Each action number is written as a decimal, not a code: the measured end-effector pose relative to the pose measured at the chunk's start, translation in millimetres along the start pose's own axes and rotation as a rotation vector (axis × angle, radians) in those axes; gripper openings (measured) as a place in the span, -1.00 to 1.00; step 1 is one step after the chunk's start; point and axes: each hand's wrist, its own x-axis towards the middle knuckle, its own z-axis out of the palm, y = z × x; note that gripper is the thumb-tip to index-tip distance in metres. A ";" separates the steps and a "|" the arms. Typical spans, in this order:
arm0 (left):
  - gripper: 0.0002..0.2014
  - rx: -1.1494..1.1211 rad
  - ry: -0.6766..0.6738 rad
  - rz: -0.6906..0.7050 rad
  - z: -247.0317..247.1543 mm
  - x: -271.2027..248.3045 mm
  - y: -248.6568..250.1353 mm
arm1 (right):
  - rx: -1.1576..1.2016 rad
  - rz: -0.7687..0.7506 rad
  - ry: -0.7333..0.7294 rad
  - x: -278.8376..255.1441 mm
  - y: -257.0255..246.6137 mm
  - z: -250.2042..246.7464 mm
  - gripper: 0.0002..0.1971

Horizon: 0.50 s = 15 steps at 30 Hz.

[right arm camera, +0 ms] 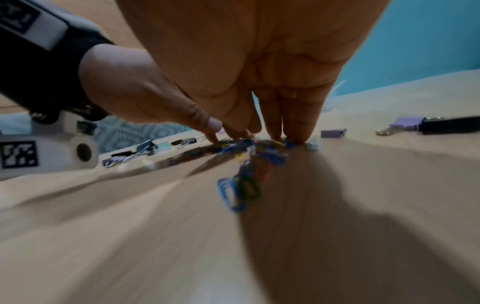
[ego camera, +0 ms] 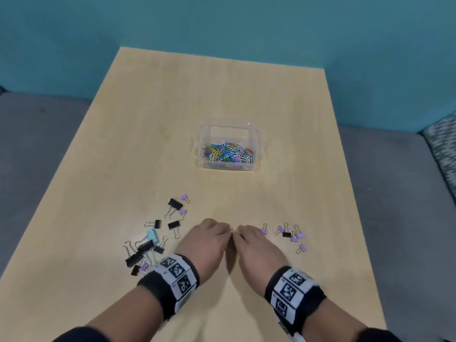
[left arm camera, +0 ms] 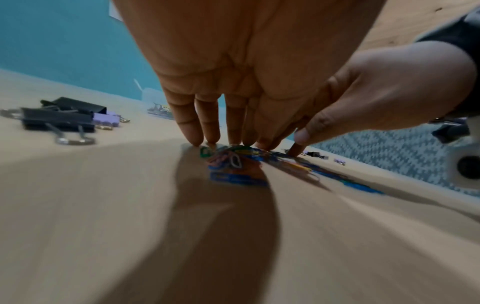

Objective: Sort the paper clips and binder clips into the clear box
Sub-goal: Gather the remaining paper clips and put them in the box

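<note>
Both hands are at the worktop's [ego camera: 148, 124] near edge, fingertips together. The left hand [ego camera: 209, 239] and right hand [ego camera: 249, 243] have straight fingers [left arm camera: 197, 131] pressed down onto a small heap of paper clips [left arm camera: 233, 162], raking it between them; nothing is gripped yet. The wrist views are blurred, so the heap's extent is uncertain. The box [ego camera: 256, 144] stands mid-worktop, well apart, already holding many paper clips. Binder clips [ego camera: 148, 245] lie loose toward the near left corner, with a smaller group [ego camera: 287, 234] just right of the hands. Step in hand: gathering the remaining paper clips (binder clips untouched). The next move calls for closing the fingers under the heap and lifting it without shedding any.
</note>
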 end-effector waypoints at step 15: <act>-0.35 -0.272 -0.006 -0.444 2.8 -33.1 12.5 | 0.273 0.247 0.068 -28.4 -0.7 20.5 -0.32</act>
